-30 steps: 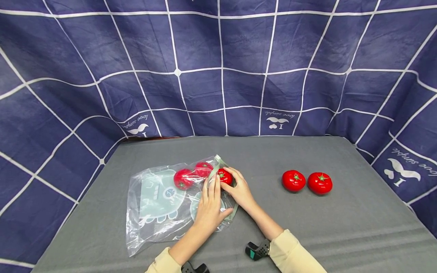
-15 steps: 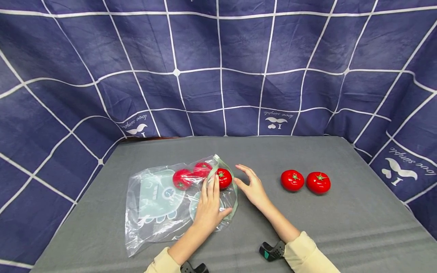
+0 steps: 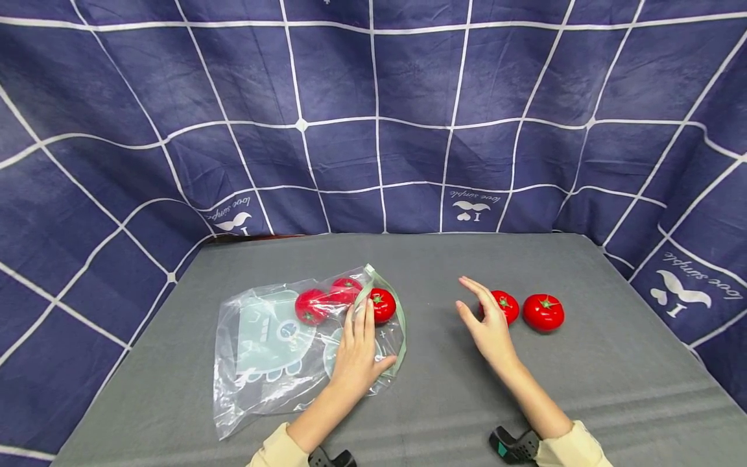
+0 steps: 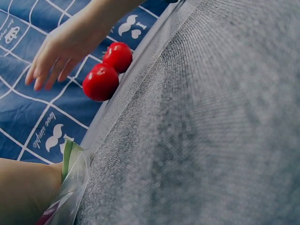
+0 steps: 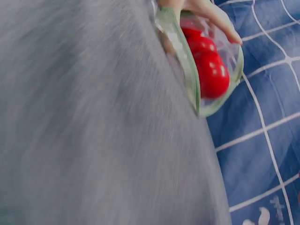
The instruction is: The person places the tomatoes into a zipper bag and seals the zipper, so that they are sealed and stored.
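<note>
A clear zip bag [image 3: 265, 395] with a green-edged mouth lies on the left half of the table. Two red tomatoes show through its film, and a third tomato [image 3: 383, 306] sits just inside the mouth. My left hand [image 3: 357, 355] rests on the mouth end of the bag, fingers straight and thumb spread apart. Over to the right, my right hand [image 3: 491, 329] holds nothing, its fingers and thumb spread. It partly covers one loose tomato [image 3: 506, 307]; whether it touches it I cannot tell. Another loose tomato [image 3: 544, 313] stands just right of that one.
Grey cloth covers the table [image 3: 443, 389]. A blue curtain [image 3: 420, 155] with white grid lines hangs behind it and along both sides. In the right wrist view, the bag's green rim [image 5: 187, 65] gapes around the red tomatoes [image 5: 213, 75].
My right hand has let go of the tomato at the bag mouth and moved right to the loose tomatoes. The left hand and the bag have hardly moved.
</note>
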A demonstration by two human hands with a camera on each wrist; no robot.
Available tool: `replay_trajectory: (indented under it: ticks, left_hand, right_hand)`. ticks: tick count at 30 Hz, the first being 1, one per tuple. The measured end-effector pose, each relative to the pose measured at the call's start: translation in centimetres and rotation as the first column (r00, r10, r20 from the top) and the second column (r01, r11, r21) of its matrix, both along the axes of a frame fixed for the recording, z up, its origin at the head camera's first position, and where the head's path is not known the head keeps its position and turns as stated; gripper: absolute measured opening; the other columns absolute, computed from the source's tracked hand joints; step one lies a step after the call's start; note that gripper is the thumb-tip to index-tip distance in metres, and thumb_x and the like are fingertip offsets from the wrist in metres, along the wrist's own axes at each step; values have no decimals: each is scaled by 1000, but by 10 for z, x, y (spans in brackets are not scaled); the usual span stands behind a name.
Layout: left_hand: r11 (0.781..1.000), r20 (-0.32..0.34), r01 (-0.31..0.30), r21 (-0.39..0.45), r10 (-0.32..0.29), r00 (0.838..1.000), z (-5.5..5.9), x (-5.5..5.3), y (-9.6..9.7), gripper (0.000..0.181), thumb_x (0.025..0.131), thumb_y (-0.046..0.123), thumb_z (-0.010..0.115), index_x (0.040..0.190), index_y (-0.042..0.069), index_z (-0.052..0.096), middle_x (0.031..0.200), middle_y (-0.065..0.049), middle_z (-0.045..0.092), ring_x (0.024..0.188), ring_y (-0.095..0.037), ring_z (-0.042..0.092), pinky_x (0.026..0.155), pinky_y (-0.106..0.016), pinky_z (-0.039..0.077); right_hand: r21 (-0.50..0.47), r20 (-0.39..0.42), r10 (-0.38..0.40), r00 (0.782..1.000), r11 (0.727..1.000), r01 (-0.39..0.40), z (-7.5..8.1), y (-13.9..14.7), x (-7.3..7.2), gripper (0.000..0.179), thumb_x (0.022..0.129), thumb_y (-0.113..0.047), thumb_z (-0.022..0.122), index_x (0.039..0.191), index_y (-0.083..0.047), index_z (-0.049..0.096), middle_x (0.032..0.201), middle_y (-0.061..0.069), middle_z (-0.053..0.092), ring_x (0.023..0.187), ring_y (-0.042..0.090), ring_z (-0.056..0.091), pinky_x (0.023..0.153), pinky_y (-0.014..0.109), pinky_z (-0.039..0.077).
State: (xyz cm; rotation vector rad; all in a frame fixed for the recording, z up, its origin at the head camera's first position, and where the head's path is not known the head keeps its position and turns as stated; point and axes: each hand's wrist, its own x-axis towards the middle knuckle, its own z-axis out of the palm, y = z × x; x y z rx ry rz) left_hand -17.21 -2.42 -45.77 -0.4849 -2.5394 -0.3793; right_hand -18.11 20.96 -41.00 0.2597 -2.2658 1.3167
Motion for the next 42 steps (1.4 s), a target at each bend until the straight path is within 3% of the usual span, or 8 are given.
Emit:
replay_trajectory:
  ticks: [13,17,23,26,30,33,37,42]
  left_hand:
    - [1000,27,3,15,-3,1000,0,1,0,117,53,45,83,141,0,20,142,-12,30,130,-33,28,102,-40,38]
    - [1000,21,3,11,-3,1000,0,1,1,118,53,46,82,142,0,20,143,-12,30,130,-33,28,101,-39,38]
    - [1000,-2,3,2,-3,1000,0,1,1,118,52,46,82,141,-1,21,141,-14,31,129,-34,30,102,-40,38]
    - [1000,-7,0,-1,0,1000,0,1,1,118,51,46,83,141,-1,22,142,-14,31,129,-34,30,102,-39,38]
    - [1000,-1,5,9,-5,1000,0,1,0,118,52,45,83,141,-1,21,142,-13,31,129,-34,29,101,-39,38]
    - [1000,3,9,12,-9,1000,0,0,0,118,52,45,83,141,-1,21,142,-13,30,129,-34,29,102,-39,38]
    - [1000,-1,1,12,-1,1000,0,0,0,118,52,45,83,141,0,21,142,-13,30,130,-33,29,101,-39,38]
    - [1000,44,-5,10,5,999,2,1,0,117,55,45,82,143,1,17,145,-11,28,132,-32,26,102,-39,38]
  right_hand:
    - [73,-138,-232,963,967,244,-3,65,22,40,80,1,60,120,-5,57,123,17,54,115,-16,37,95,2,25]
    - [94,-67,-341,938,933,347,-1,87,30,41,82,-3,60,123,-8,56,129,14,50,122,-7,38,98,6,24]
    - [103,117,-423,898,905,413,-2,114,38,47,85,-13,57,131,-7,47,141,15,36,133,31,31,110,45,23]
    - [95,195,-432,880,902,422,-8,123,38,50,86,-19,56,133,-7,44,145,17,30,133,36,28,108,51,21]
    - [102,258,-430,865,903,418,-17,130,35,53,86,-23,57,134,-7,42,145,19,27,124,40,36,96,18,34]
    - [103,321,-403,857,914,392,-23,133,34,57,87,-28,57,137,-8,39,146,19,26,120,38,42,72,-3,28]
    - [69,383,-354,853,932,356,-28,134,32,62,88,-32,55,141,-9,32,146,19,23,119,3,46,72,-8,29]
    - [20,332,-321,887,943,333,-35,134,31,62,88,-25,57,142,-11,30,141,15,28,92,-26,34,76,-7,30]
